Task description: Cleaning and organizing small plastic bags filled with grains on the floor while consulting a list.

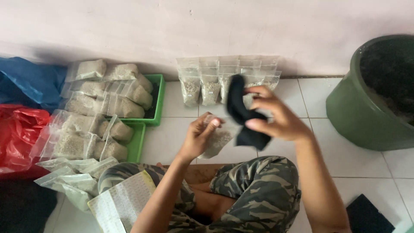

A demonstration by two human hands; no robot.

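Observation:
My left hand (199, 134) pinches the top of a small clear zip bag (217, 139) partly filled with pale grains, held above the tiled floor. My right hand (276, 117) grips a black cloth (241, 114) that drapes down just right of the bag and overlaps its edge. Behind both hands, a row of several small filled clear bags (210, 84) leans upright against the wall. My knees in camouflage trousers (254, 185) fill the bottom middle.
Two green trays (158, 101) at the left hold piles of filled clear bags (101, 110). Empty clear bags (71, 177) and a printed sheet (120, 200) lie near my left knee. Red plastic bag (17, 129) and blue plastic bag (30, 82) sit far left. A big green tub (366, 108) stands at right.

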